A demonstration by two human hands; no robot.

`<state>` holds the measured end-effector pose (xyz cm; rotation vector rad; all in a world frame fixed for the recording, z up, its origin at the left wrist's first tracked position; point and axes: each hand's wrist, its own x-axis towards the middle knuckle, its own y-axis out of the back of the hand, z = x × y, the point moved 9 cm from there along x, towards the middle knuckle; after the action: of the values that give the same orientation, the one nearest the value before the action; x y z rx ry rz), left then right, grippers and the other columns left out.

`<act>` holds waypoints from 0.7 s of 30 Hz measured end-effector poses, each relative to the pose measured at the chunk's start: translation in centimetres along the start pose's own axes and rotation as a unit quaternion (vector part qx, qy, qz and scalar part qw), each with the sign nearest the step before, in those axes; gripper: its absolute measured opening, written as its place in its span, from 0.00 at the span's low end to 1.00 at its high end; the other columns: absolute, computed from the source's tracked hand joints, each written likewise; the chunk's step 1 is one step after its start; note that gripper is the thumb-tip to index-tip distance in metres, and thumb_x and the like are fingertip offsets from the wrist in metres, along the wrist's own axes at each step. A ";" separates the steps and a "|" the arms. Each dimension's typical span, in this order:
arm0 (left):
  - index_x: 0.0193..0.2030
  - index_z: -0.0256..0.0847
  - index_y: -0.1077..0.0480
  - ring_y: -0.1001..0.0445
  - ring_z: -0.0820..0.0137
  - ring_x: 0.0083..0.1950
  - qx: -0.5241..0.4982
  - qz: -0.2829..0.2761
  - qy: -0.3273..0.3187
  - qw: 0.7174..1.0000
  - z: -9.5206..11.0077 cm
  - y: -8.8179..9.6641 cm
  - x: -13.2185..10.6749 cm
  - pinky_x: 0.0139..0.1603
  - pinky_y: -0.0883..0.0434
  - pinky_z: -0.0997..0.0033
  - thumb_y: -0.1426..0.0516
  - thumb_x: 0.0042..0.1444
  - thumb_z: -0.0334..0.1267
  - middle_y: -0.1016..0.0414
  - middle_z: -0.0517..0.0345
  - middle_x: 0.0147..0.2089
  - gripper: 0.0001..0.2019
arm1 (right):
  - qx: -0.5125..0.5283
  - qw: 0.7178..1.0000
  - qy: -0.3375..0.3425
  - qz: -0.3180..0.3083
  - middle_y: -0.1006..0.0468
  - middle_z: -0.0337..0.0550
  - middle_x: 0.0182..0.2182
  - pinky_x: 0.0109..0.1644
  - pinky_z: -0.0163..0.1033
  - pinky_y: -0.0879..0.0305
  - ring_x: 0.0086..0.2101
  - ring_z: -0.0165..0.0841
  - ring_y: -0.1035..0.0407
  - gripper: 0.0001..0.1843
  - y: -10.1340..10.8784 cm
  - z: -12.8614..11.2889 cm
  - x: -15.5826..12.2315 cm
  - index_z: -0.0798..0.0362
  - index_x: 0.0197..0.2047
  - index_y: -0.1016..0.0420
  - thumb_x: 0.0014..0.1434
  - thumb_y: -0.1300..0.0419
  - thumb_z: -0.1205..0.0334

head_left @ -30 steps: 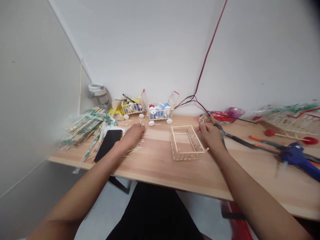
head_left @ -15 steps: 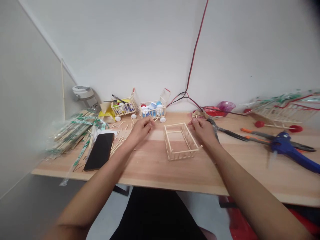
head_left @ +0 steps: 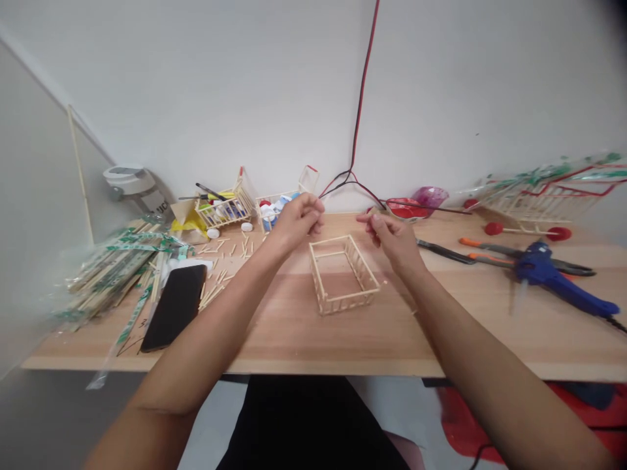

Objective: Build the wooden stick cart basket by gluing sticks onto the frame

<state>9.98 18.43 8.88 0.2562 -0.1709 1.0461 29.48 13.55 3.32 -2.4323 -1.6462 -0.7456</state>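
A small rectangular frame of thin wooden sticks (head_left: 345,303) with short uprights rests on the table between my hands, touched by neither. My left hand (head_left: 298,224) is raised behind its left side. Its fingers curl in toward the thumb; whatever they may hold is hidden. On the other side, my right hand (head_left: 392,240) hovers past the frame's far right corner. The index finger reaches out to the left and the other fingers bend loosely, with nothing visible in them. Short cut sticks (head_left: 215,287) lie scattered left of my left forearm.
A phone (head_left: 175,307) and bagged sticks (head_left: 117,261) lie left. Small stick carts (head_left: 228,207) line the wall near a lidded tub (head_left: 137,189). To the right are a blue glue gun (head_left: 543,267), orange-handled pliers (head_left: 490,251) and a larger cart (head_left: 548,202).
My left hand has moved right and up, closer to my right hand. My right index finger now reaches out past the thumb. The view has shifted slightly; the stick frame stays on the table.
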 end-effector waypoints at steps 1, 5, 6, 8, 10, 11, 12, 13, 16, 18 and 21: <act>0.37 0.38 0.39 0.32 0.80 0.22 -0.009 -0.028 -0.003 1.000 0.4 -1.0 0.1 0.26 0.35 0.80 0.50 0.56 0.22 0.31 0.66 0.25 0.08 | 0.022 1.000 0.008 -0.002 0.31 0.38 0.28 0.27 0.33 0.45 0.26 0.26 0.40 0.24 0.0 -0.6 0.0 0.53 0.43 0.18 0.63 0.45 0.43; 0.37 0.40 0.44 0.31 0.79 0.23 -0.027 -0.116 0.007 0.993 0.6 -4.6 0.3 0.27 0.33 0.79 0.47 0.57 0.24 0.30 0.67 0.24 0.09 | 0.063 0.997 0.040 -0.013 0.30 0.39 0.30 0.29 0.33 0.43 0.27 0.25 0.40 0.20 0.1 -2.8 -0.1 0.50 0.44 0.18 0.62 0.43 0.45; 0.37 0.41 0.45 0.31 0.78 0.23 -0.024 -0.130 0.008 0.991 0.5 -5.2 0.4 0.27 0.33 0.78 0.47 0.58 0.25 0.29 0.67 0.24 0.09 | 0.065 0.997 0.041 -0.022 0.30 0.39 0.30 0.29 0.33 0.43 0.27 0.25 0.40 0.19 -0.1 -3.1 -0.1 0.49 0.44 0.18 0.62 0.43 0.46; 0.37 0.41 0.45 0.30 0.78 0.23 -0.014 -0.148 0.007 0.989 0.1 -6.0 0.5 0.27 0.33 0.78 0.47 0.58 0.25 0.29 0.67 0.23 0.10 | 0.070 0.996 0.041 -0.040 0.31 0.37 0.29 0.29 0.33 0.43 0.26 0.24 0.41 0.18 -0.5 -3.3 -0.1 0.49 0.44 0.18 0.62 0.42 0.47; 0.37 0.41 0.45 0.30 0.77 0.22 -0.002 -0.161 0.003 0.987 -0.2 -6.5 0.5 0.26 0.33 0.78 0.46 0.58 0.26 0.29 0.67 0.23 0.10 | 0.081 0.994 0.041 -0.054 0.32 0.36 0.26 0.29 0.33 0.43 0.25 0.24 0.41 0.17 -0.8 -3.3 -0.1 0.49 0.43 0.19 0.62 0.42 0.48; 0.37 0.41 0.45 0.30 0.77 0.22 0.002 -0.168 0.002 0.986 -0.3 -6.7 0.4 0.26 0.33 0.77 0.46 0.58 0.26 0.28 0.66 0.23 0.09 | 0.089 0.994 0.040 -0.057 0.33 0.36 0.25 0.28 0.33 0.44 0.25 0.24 0.41 0.16 -0.9 -3.3 -0.1 0.50 0.42 0.19 0.62 0.41 0.48; 0.37 0.41 0.45 0.29 0.77 0.22 0.005 -0.172 0.001 0.985 -0.4 -6.7 0.4 0.27 0.32 0.77 0.46 0.58 0.27 0.28 0.65 0.24 0.09 | 0.097 0.993 0.036 -0.058 0.34 0.35 0.25 0.28 0.33 0.44 0.24 0.24 0.41 0.16 -1.0 -3.2 -0.1 0.50 0.41 0.19 0.61 0.40 0.48; 0.37 0.41 0.44 0.29 0.77 0.23 0.012 -0.170 0.000 0.985 -0.4 -6.6 0.3 0.27 0.32 0.77 0.45 0.58 0.28 0.27 0.65 0.24 0.08 | 0.104 0.992 0.031 -0.057 0.34 0.35 0.24 0.27 0.33 0.45 0.24 0.24 0.41 0.15 -1.0 -3.0 -0.1 0.50 0.40 0.19 0.61 0.40 0.48; 0.40 0.39 0.40 0.28 0.76 0.25 0.076 -0.126 -0.012 0.989 -0.3 -4.9 0.4 0.27 0.33 0.77 0.46 0.59 0.31 0.25 0.61 0.28 0.04 | 0.127 0.992 0.015 -0.020 0.34 0.35 0.24 0.26 0.31 0.46 0.23 0.23 0.42 0.15 -0.4 -2.6 0.1 0.51 0.36 0.22 0.60 0.39 0.47; 0.41 0.38 0.35 0.28 0.75 0.29 0.155 -0.075 -0.038 0.984 0.2 -2.9 0.3 0.30 0.34 0.76 0.46 0.58 0.31 0.24 0.58 0.31 0.05 | 0.151 0.988 0.006 0.023 0.30 0.36 0.26 0.24 0.31 0.46 0.23 0.23 0.40 0.18 0.5 -2.2 0.3 0.52 0.32 0.26 0.59 0.39 0.45; 0.40 0.38 0.31 0.28 0.72 0.34 0.266 0.025 -0.091 0.959 1.6 0.6 -0.4 0.35 0.34 0.73 0.43 0.56 0.34 0.25 0.58 0.33 0.06 | 0.173 0.982 -0.028 0.070 0.26 0.39 0.26 0.22 0.30 0.48 0.22 0.24 0.39 0.22 1.6 -0.8 0.8 0.51 0.31 0.33 0.58 0.41 0.40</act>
<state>9.24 17.91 10.42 0.8417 -0.0574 1.1043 30.91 13.34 4.65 -2.3041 -1.4583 -0.3405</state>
